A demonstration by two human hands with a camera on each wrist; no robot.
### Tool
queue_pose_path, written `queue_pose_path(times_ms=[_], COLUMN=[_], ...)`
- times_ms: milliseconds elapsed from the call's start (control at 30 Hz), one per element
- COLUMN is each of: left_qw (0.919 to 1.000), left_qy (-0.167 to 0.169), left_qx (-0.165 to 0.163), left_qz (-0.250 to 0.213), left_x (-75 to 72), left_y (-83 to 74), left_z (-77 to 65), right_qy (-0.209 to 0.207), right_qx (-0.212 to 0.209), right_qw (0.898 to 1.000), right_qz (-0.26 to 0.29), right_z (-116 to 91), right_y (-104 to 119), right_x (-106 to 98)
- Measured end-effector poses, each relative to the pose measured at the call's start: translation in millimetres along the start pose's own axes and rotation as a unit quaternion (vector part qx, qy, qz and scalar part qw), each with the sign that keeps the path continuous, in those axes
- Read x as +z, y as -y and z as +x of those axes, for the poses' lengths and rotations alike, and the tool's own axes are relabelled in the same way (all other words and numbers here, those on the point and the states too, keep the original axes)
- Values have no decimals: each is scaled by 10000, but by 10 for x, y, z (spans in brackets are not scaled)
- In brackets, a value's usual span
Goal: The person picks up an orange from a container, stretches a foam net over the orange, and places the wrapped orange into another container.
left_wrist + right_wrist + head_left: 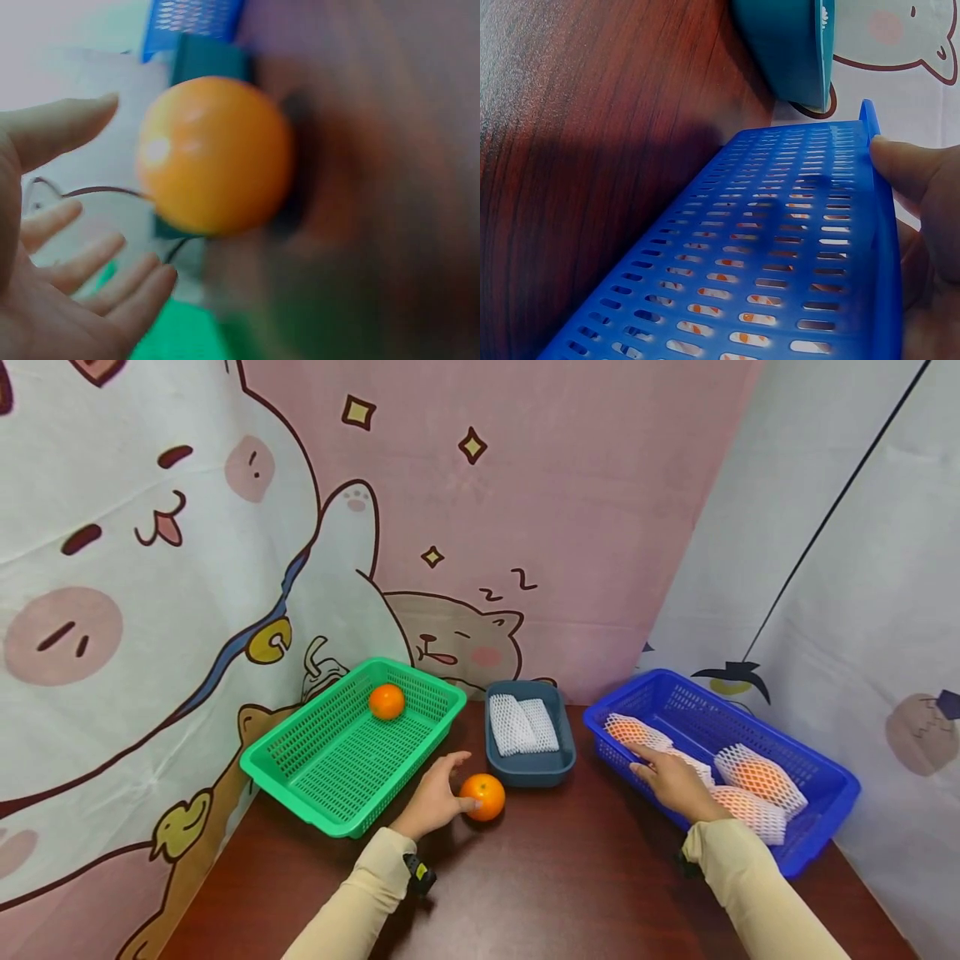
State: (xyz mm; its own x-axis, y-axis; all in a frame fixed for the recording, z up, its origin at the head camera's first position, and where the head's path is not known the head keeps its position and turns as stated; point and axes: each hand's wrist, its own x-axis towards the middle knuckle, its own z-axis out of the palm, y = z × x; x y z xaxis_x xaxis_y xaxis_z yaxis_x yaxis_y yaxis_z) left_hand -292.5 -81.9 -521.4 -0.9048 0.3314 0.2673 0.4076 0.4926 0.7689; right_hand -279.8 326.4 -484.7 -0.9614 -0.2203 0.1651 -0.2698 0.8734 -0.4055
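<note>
Wood-grained and red-brown, the table carries a bare orange at lower centre of the head view, immediately right of the left hand, which is the nearer of the two; being round, the fruit has no long axis. At left of centre, the green basket contains a second orange; at centre, the grey-blue tray contains white foam nets; at right, the blue basket contains net-wrapped oranges, the right hand lying over its left rim. Left wrist view: the bare orange occupies the centre, past the thumb at upper left and the fingers at lower left; these stand apart, with no grip on the fruit. Right wrist view: the right hand occupies the right edge, its thumb at the blue rim, its fingers partly hidden behind; whether they are clamped on anything cannot be told. Slots in the basket wall, lower centre, reveal wrapped fruit.
</note>
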Motion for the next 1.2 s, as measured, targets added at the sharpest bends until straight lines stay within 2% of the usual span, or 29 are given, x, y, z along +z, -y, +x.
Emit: queue_pose_path(times_ms=[67, 167, 267, 333, 400, 500, 600, 667, 867, 967, 1033, 1133, 1200], left_qw=[9995, 9955, 9916, 9931, 9958, 9965, 9947, 9942, 9963, 9964, 9960, 9961, 9962], left_qy=[-208, -658, -900, -731, -359, 252, 588, 653, 499, 519, 537, 514, 498], left_qx=[238, 610, 615, 391, 39, -487, -767, -819, -651, -635, -693, -670, -655], left_qz=[12, 310, 690, 828, 844, 631, 346, 220, 260, 226, 189, 237, 283], left_x=[-125, -331, -528, -641, -734, -837, -894, -911, -922, -918, -911, -895, -886], left_y=[-42, -51, -4, 40, 95, 157, 199, 226, 312, 311, 301, 296, 286], left_z=[15, 31, 31, 25, 11, -25, -65, -83, -91, -88, -79, -61, -52], right_qy=[-40, -71, -48, -16, 30, 101, 154, 171, 102, -232, -708, -1554, -1858], right_qx=[-55, -136, -146, -116, -62, -29, -10, -2, 37, 166, 164, -86, -400], right_qw=[10000, 9999, 9999, 9999, 10000, 9999, 9999, 9998, 9996, 9995, 9973, 9875, 9811], right_qz=[6, 23, 22, 0, -8, 4, 63, 138, 251, 142, 115, 239, 375], right_z=[7, 24, 42, 51, 58, 65, 68, 72, 128, 195, 266, 429, 552], right_y=[4, 4, -2, -6, -12, -13, -6, -2, 29, 91, 174, 361, 497], right_x=[5, 20, 34, 38, 40, 45, 51, 56, 43, 24, 29, 94, 175])
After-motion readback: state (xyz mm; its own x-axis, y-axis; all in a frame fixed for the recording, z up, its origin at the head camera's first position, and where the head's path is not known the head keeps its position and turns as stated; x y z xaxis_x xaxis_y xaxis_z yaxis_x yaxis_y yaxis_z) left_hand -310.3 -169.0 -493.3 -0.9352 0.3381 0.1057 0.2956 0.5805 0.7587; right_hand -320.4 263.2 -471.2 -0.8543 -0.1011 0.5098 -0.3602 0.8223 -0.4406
